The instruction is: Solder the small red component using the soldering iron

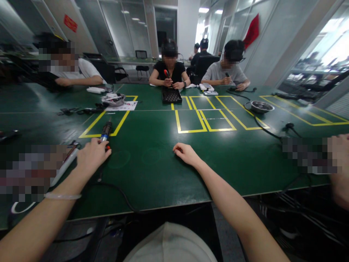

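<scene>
My left hand (94,154) is closed around the lower end of an electric screwdriver (106,131). This tool is dark and cylindrical, with a blue band and a thin tip pointing away from me. A bit of orange-red shows by my fingers, which partly hide the handle. My right hand (187,153) rests on the green table (152,182) with its fingers curled in, and nothing shows in them. Beside my left hand lies a long pale object (65,165), partly blurred out.
Yellow tape rectangles (192,131) mark the table. A metal bowl (261,107) stands at the right, near a black cable (263,127). A black tray (171,96) lies before a co-worker opposite. Crumpled plastic (113,99) sits on a paper sheet (131,106). Another person's arm (339,171) reaches in at right.
</scene>
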`<state>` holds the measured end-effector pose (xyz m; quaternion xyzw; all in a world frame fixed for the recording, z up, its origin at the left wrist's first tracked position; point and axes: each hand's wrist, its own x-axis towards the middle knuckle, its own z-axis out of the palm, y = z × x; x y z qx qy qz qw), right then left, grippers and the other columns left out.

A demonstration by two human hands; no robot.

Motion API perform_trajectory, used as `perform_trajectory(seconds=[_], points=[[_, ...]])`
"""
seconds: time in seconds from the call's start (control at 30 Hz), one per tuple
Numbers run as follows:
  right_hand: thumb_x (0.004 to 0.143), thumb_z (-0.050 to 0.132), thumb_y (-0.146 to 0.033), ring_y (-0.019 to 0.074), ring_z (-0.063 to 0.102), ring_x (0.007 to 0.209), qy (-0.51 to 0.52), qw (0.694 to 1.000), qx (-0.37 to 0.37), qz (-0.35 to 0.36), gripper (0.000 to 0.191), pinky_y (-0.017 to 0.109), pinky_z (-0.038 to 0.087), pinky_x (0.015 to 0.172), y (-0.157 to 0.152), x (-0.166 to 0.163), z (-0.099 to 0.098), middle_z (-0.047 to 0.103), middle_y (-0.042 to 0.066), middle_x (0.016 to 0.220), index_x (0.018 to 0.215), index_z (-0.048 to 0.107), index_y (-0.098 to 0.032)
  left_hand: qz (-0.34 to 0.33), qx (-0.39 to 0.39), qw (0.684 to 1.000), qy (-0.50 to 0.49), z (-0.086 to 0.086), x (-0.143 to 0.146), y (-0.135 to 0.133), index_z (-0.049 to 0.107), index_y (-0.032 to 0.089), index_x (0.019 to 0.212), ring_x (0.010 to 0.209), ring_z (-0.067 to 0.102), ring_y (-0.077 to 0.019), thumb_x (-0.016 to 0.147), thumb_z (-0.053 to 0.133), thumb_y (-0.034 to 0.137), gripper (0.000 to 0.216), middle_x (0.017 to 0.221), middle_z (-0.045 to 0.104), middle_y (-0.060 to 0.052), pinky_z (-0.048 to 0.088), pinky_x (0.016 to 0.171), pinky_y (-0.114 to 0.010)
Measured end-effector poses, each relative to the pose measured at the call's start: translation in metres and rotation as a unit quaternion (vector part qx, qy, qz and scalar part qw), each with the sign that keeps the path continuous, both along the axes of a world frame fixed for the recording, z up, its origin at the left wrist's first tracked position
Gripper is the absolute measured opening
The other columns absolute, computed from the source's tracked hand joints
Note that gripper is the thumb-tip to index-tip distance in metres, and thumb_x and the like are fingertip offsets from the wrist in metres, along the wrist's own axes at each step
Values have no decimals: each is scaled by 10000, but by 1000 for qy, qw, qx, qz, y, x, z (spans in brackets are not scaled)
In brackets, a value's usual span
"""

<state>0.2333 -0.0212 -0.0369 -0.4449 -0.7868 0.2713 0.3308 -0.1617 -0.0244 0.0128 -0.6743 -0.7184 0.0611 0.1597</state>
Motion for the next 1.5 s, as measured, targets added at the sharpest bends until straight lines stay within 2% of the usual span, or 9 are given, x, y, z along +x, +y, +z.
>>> perform_trajectory(seconds=[0.4, 0.6, 0.7, 0.8, 0.93, 1.07, 1.13, 1.23, 1.5], points=[[844, 518, -155, 137, 567, 686, -11, 1000, 0, 0, 152, 240, 408, 664, -2, -1, 2, 663, 18, 801, 899, 658, -178, 45, 41, 998, 13, 4, 1, -16, 501, 168, 1251, 839, 621, -279, 941, 209, 498, 539, 1181, 620, -124, 434, 661, -330], [845, 518, -159, 136, 565, 682, -10, 1000, 8, 5, 146, 238, 401, 655, -1, -1, 0, 664, 19, 803, 897, 654, -177, -25, 142, 990, -1, 7, 7, -17, 597, 133, 1088, 1063, 572, -266, 972, 224, 420, 485, 1104, 660, -129, 333, 1012, -399], [843, 520, -157, 133, 563, 678, -16, 1000, 8, 6, 149, 235, 401, 657, -1, -2, 0, 663, 17, 799, 901, 655, -178, -76, 153, 978, -122, 13, 29, -20, 596, 150, 1151, 1057, 582, -242, 970, 292, 449, 463, 1127, 657, -104, 376, 985, -355], [845, 516, -153, 133, 571, 693, -15, 1000, 6, 5, 154, 235, 411, 672, -2, -2, 1, 670, 19, 818, 907, 655, -176, -145, 112, 937, -298, 15, 67, -22, 606, 186, 1171, 987, 624, -211, 948, 388, 483, 431, 1125, 672, -68, 446, 899, -306], [847, 513, -147, 136, 582, 718, 1, 1000, 6, 13, 148, 239, 425, 694, -2, -2, 1, 674, 26, 828, 895, 652, -166, -249, 53, 841, -478, 8, 128, -14, 649, 198, 1129, 959, 650, -206, 902, 516, 476, 382, 1081, 701, -67, 478, 886, -318], [853, 514, -173, 133, 585, 711, 41, 999, -6, 19, 140, 241, 434, 692, -1, -2, 0, 670, 18, 813, 910, 642, -168, -261, -17, 738, -622, -8, 180, -3, 602, 159, 1107, 935, 676, -207, 849, 619, 425, 371, 1004, 717, -84, 506, 846, -331], [857, 505, -185, 131, 594, 717, 76, 997, -21, 18, 156, 245, 443, 700, 0, -1, -1, 671, 15, 815, 948, 631, -169, -258, -48, 707, -657, -16, 196, -1, 598, 145, 1050, 909, 683, -207, 824, 650, 403, 347, 973, 718, -88, 512, 826, -330], [850, 498, -188, 128, 601, 717, 126, 991, -44, 15, 173, 249, 454, 704, 1, -2, -2, 662, 4, 797, 979, 611, -169, -255, -87, 690, -672, -26, 203, -1, 639, 134, 1024, 897, 685, -206, 820, 647, 387, 325, 981, 723, -94, 515, 828, -334], [815, 550, -209, 123, 604, 689, 195, 973, -117, 42, 176, 256, 473, 686, 2, -4, -6, 653, -5, 759, 982, 587, -167, -219, -114, 706, -664, -33, 189, -2, 718, 151, 1086, 945, 684, -220, 845, 608, 399, 363, 1009, 743, -86, 517, 846, -330]])
